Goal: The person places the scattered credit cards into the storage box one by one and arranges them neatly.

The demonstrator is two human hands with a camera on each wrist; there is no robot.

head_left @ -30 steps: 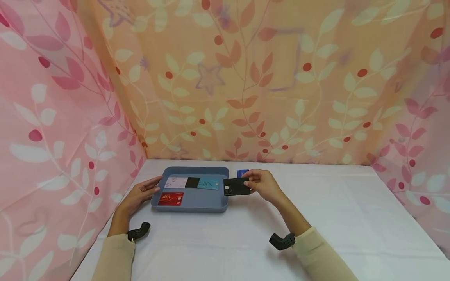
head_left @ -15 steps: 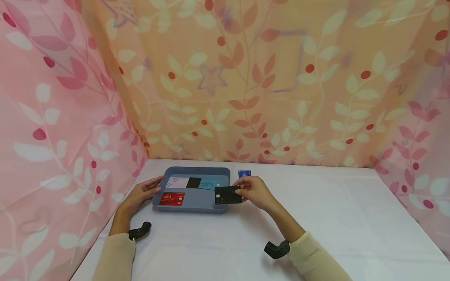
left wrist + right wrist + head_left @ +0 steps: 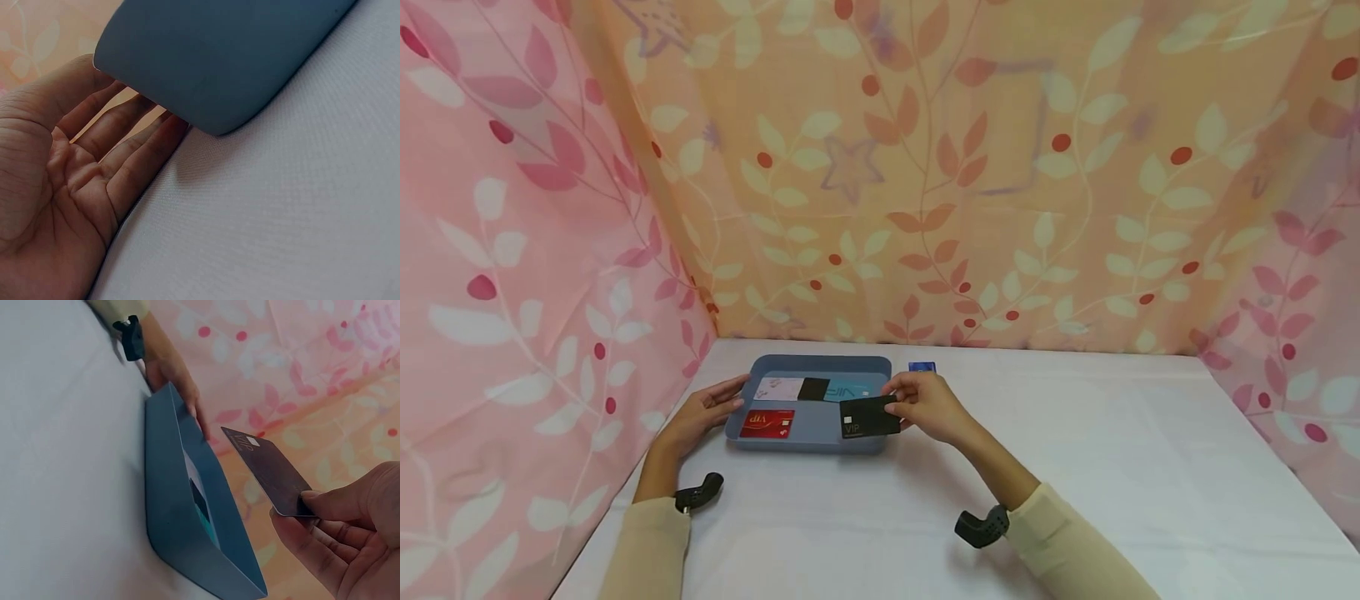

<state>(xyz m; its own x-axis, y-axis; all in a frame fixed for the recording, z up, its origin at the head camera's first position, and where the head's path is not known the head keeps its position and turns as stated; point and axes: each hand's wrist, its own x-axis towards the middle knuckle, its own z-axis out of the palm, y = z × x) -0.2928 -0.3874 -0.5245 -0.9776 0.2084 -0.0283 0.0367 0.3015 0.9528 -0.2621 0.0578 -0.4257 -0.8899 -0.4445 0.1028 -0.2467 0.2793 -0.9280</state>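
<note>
A black VIP card point(image 3: 867, 417) is pinched between the thumb and fingers of my right hand point(image 3: 927, 407), held above the right front part of a blue-grey tray point(image 3: 808, 446). In the right wrist view the black card point(image 3: 269, 472) is raised clear of the tray point(image 3: 181, 512). My left hand point(image 3: 702, 415) rests its extended fingers against the tray's left side; the left wrist view shows them touching the wall. Inside the tray lie a red VIP card point(image 3: 766, 423) at front left and, along the back, a pale patterned card point(image 3: 777, 388), a black piece point(image 3: 813, 389) and a light-blue card point(image 3: 846, 388).
Behind my right hand a dark-blue card point(image 3: 922, 367) lies on the white-covered table point(image 3: 1112, 450), partly hidden by the hand. Patterned cloth walls point(image 3: 925, 183) stand at the back and both sides.
My right hand has carried the black card leftward, from beside the tray's right edge to over its right front part. The left hand has stayed at the tray's left side.
</note>
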